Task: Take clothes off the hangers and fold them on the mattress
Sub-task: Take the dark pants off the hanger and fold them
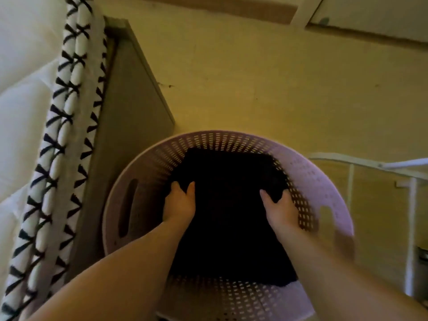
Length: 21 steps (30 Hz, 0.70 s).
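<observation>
Hands first: the left hand pinches the left edge of a black garment, and the right hand grips the right edge the same way, fingers dug into the cloth. The garment looks folded into a flat rectangle and lies inside a lavender basket on the floor. Just left of the basket stands a grey bed frame, and left of that the mattress with its black cross-stitched border. A white rack shows at the right edge. By my read this piece is off its hanger and folded. No hangers are in view, so what remains I cannot tell.
</observation>
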Each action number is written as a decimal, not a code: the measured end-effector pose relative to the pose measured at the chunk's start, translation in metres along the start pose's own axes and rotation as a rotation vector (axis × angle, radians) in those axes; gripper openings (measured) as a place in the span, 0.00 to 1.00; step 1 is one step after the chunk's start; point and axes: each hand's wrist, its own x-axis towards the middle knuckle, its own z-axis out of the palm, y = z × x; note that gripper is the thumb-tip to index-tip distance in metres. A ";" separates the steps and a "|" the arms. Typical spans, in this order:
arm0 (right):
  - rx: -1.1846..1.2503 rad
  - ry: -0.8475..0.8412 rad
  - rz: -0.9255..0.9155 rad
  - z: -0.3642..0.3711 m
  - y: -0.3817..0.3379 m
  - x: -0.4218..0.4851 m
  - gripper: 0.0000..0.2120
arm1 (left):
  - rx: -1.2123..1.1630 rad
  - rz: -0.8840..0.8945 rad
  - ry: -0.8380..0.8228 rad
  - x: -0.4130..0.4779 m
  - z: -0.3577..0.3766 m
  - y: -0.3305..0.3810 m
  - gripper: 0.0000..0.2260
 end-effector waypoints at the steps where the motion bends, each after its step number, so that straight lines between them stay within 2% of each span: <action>1: -0.012 -0.008 -0.004 0.010 0.010 0.006 0.25 | 0.017 -0.001 0.034 0.006 0.008 -0.011 0.22; 5: -0.023 0.004 0.023 0.040 0.035 0.015 0.27 | 0.096 0.062 0.151 0.021 0.029 -0.049 0.21; 7: -0.265 0.129 -0.016 0.046 0.038 0.012 0.31 | 0.359 0.108 0.300 0.020 0.032 -0.058 0.22; 9: -0.531 0.290 -0.122 0.047 0.033 0.000 0.30 | 0.586 0.202 0.398 0.010 0.033 -0.053 0.23; 11: -0.518 0.266 -0.186 0.049 0.024 -0.014 0.22 | 0.646 0.305 0.247 -0.001 0.039 -0.046 0.19; 13: -0.510 0.086 -0.131 0.054 0.023 -0.021 0.16 | 0.617 0.243 -0.012 -0.003 0.048 -0.047 0.20; 14: -0.536 -0.028 -0.090 0.057 0.026 -0.020 0.16 | 0.580 0.166 -0.110 -0.002 0.050 -0.047 0.24; 17: -0.445 -0.237 0.050 0.060 0.037 -0.011 0.25 | 0.517 0.006 -0.265 0.008 0.054 -0.049 0.39; 21: -0.312 -0.345 0.102 0.067 0.050 0.009 0.34 | 0.514 0.020 -0.341 0.025 0.057 -0.056 0.49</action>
